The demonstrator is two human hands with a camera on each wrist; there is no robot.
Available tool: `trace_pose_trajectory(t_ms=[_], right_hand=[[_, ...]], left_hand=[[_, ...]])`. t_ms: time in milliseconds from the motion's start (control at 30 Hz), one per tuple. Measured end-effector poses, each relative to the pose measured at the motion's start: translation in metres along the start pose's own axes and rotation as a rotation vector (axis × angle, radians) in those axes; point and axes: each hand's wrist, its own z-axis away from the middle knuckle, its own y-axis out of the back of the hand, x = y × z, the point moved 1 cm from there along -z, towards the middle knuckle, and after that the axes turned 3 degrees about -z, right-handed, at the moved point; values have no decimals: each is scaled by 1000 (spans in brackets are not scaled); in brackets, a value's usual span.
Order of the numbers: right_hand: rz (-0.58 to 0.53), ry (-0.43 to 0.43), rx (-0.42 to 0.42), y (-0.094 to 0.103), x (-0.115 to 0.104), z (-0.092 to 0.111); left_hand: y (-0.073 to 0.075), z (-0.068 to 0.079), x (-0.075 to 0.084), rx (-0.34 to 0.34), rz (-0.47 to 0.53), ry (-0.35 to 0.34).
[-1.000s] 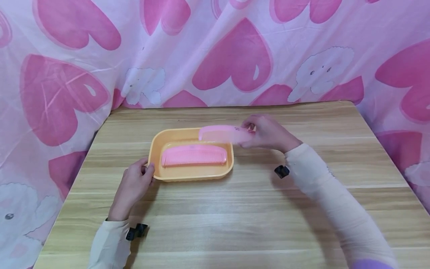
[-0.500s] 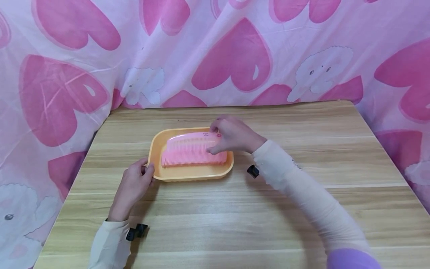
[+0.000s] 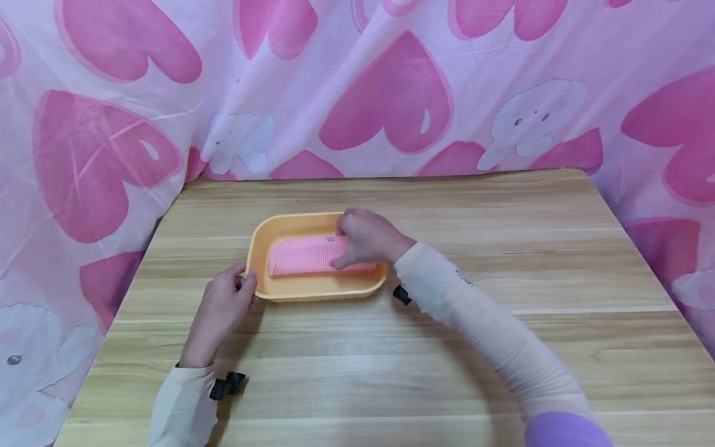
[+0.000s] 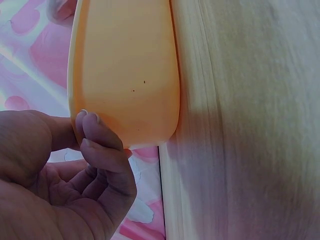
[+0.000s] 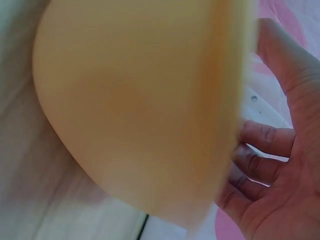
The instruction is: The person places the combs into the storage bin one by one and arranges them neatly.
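A pale orange plastic basin (image 3: 315,290) sits on the table, its near-left corner pinched between the thumb and fingers of my left hand (image 3: 226,301). Inside it, a pink comb (image 3: 304,254) with small dark lettering lies over a second pink comb, which it mostly covers. My right hand (image 3: 371,239) reaches over the basin's right end and holds the upper comb, thumb on the near side and fingers on the far side. In the left wrist view, my left fingers (image 4: 100,135) press on the basin's rim. The right wrist view shows the basin's outer wall (image 5: 130,110), hiding the combs.
The wood-grain table (image 3: 363,360) extends around the basin on every side. Behind it hangs a pink curtain (image 3: 391,93) with hearts and white cartoon animals. A small black clip-like device (image 3: 228,386) sits by my left cuff.
My right hand has moved left and down into the basin, bringing its comb from above the right rim onto the other comb. My left hand has stayed on the rim.
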Motion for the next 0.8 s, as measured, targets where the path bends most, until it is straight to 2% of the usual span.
trace_pose_trajectory(t_ms=[167, 633, 800], right_hand=[[32, -26, -17, -9, 0, -1], [67, -1, 15, -15, 2, 1], [100, 22, 31, -15, 0, 6]], left_hand=[[0, -1, -1, -3, -2, 6], [-1, 0, -1, 1, -9, 8], [0, -1, -1, 6, -50, 8]])
